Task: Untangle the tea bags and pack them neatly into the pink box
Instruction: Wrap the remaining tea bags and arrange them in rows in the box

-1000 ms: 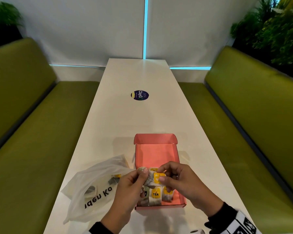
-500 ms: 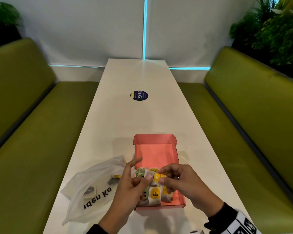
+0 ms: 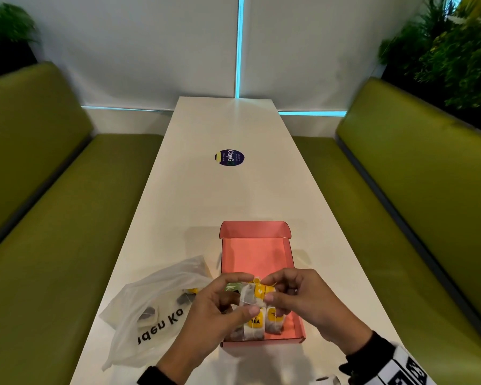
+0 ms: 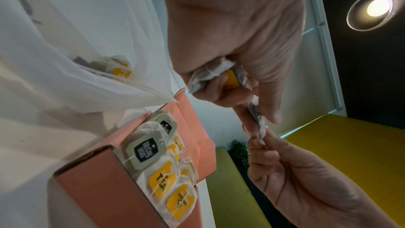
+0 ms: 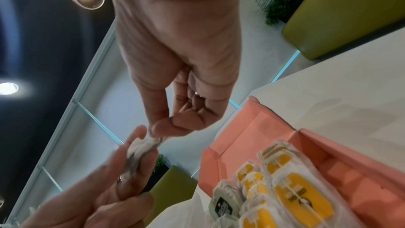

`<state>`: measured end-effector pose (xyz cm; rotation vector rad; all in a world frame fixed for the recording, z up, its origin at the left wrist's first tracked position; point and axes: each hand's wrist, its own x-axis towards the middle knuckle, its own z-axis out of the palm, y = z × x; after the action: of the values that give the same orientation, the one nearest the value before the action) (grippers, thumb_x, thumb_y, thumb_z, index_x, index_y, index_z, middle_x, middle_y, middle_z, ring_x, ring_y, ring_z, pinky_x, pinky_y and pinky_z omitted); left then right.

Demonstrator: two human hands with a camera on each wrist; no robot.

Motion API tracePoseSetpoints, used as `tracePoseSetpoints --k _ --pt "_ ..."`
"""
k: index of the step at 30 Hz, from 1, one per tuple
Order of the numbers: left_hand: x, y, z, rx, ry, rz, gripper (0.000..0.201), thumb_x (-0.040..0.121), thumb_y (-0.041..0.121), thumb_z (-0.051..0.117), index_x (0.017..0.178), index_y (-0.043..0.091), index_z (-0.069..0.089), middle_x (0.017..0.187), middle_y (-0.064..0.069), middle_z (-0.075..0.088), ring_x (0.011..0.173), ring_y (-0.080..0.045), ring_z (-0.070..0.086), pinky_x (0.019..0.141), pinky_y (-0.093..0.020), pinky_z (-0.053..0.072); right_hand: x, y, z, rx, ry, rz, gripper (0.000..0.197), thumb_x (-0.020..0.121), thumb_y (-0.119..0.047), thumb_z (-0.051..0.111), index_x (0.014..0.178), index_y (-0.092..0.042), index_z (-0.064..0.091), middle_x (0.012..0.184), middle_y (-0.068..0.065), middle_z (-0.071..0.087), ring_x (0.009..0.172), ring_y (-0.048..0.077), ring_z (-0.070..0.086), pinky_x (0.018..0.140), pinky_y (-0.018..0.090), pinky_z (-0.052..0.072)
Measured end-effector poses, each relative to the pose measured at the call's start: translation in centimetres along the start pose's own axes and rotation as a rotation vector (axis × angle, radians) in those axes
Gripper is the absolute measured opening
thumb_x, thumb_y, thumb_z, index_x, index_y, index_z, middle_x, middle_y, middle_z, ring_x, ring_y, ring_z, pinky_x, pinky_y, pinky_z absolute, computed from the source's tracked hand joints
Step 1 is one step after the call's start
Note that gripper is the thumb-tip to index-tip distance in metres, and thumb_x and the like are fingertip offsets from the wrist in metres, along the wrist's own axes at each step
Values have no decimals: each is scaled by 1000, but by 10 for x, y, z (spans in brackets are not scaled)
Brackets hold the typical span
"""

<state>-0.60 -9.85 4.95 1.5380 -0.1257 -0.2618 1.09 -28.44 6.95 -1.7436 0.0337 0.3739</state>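
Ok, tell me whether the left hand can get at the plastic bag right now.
Probably not at once. The left hand is busy pinching tangled tea bags with the right hand over the pink box. The plastic bag lies close beside it with nothing between, so once freed it looks reachable.

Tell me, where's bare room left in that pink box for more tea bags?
The far half of the pink box, up to its raised lid flap, is bare. The near end is crowded with packed tea bags, and both hands hover there.

Matt pink cardboard box (image 3: 256,254); translucent plastic bag (image 3: 150,301); glossy table (image 3: 220,195).
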Motion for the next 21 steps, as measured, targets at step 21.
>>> tracePoseSetpoints --k 21 --pt "8 -10 9 -188 210 -160 19 79 19 69 97 24 73 55 -4 50 55 -19 42 53 -26 38 0 -8 -1 -20 27 33 19 77 0 71 93 -7 64 69 12 60 62 22 69 57 23 50"
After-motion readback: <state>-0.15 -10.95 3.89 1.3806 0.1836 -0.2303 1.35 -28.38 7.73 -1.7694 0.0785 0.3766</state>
